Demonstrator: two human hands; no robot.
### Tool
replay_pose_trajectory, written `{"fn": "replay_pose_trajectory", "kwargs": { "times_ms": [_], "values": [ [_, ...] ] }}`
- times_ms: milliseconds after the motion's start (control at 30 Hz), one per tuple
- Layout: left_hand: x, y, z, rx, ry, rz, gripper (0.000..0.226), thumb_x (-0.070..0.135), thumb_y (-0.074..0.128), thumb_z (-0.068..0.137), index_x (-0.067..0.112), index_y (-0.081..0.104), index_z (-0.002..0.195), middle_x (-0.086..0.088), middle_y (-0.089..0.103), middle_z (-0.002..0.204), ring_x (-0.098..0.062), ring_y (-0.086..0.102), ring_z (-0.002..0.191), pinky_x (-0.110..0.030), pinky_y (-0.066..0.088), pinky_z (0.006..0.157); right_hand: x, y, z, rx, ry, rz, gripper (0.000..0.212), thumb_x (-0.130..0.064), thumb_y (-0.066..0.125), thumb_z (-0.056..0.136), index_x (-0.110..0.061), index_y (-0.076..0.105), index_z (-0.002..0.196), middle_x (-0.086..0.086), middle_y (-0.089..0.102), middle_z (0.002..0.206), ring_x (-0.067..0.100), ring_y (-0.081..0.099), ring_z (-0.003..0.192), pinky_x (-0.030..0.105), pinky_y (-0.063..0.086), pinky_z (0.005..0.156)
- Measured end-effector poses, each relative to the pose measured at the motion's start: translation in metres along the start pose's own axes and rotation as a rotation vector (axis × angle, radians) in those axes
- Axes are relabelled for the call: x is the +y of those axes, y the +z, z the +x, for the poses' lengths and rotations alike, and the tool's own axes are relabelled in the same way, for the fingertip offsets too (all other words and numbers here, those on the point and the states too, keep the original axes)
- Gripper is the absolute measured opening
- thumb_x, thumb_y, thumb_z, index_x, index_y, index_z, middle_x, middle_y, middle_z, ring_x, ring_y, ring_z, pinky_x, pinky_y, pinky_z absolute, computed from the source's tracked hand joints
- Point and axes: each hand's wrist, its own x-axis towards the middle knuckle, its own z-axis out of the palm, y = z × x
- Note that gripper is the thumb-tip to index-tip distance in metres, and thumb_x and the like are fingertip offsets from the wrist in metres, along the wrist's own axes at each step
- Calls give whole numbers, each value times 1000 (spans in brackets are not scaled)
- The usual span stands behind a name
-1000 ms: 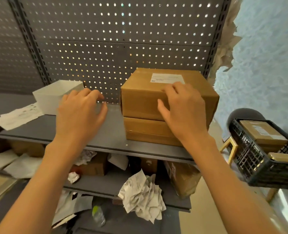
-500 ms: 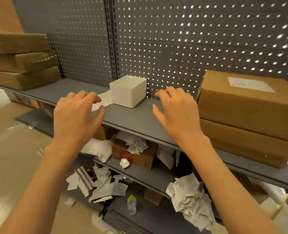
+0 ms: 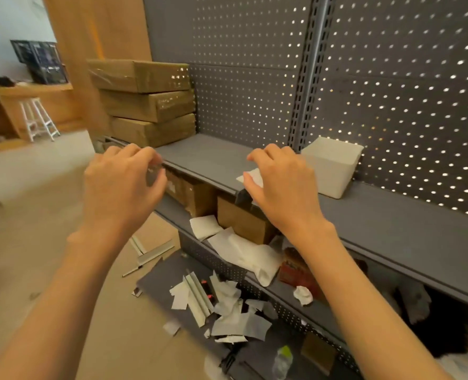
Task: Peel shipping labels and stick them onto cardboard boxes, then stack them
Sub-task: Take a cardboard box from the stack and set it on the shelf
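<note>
Both hands raised mid-frame in front of the grey shelf (image 3: 216, 157), palms down, nothing gripped. Left hand (image 3: 123, 185), centre-left: fingers loosely curled, empty, off the shelf's front edge. Right hand (image 3: 282, 187), centre: fingers also loosely bent, over a sheet of labels (image 3: 250, 175) lying on the shelf; can't tell if it touches the sheet. Stack of three cardboard boxes (image 3: 147, 102) at upper left of frame, on the far end of the shelf, well apart from both hands. White bin (image 3: 333, 165) just right of the right hand, against the pegboard (image 3: 391, 91). Crumpled paper scraps (image 3: 227, 305) on the lower shelves, bottom centre.
</note>
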Motion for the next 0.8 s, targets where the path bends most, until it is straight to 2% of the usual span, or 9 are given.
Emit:
{"fn": "replay_pose_trajectory", "kwargs": {
  "times_ms": [67,233,367,467,700,800],
  "values": [
    [-29,6,5,1,0,18,10,18,66,82,8,67,86,-15,66,82,-37,58,74,-35,37,61,-20,19,13,-14,1,18,16,-22,70,78,-10,66,88,7,64,81,27,60,72,33,45,59],
    [-84,26,19,-19,-23,18,10,17,67,81,8,67,85,-15,67,83,-37,58,74,-38,42,62,-57,62,45,-36,-23,31,16,-23,68,80,-10,65,89,7,64,82,28,60,75,34,45,61],
    [-127,54,31,-2,-40,16,19,25,58,83,9,68,87,-15,67,84,-38,59,76,-38,43,64,-79,96,70,-35,-48,57,16,-23,70,79,-10,66,89,7,64,82,27,60,74,32,45,61],
    [-153,75,44,1,-35,37,26,28,52,80,9,68,88,-14,67,83,-37,59,74,-37,43,62,-88,126,91,-30,-58,68,16,-23,71,78,-11,66,88,6,64,81,26,60,73,31,44,60],
    [-211,129,100,28,-58,48,18,23,60,84,7,67,90,-17,65,85,-39,59,79,-41,44,65,-103,212,157,2,-68,85,15,-24,69,80,-11,65,88,6,63,80,27,59,72,33,43,59],
    [-241,152,137,37,-36,79,22,28,56,84,10,66,92,-14,66,88,-38,59,83,-43,46,68,-108,247,196,26,-46,106,15,-24,67,81,-11,65,88,6,64,80,27,60,72,33,44,60]
  ]
}}
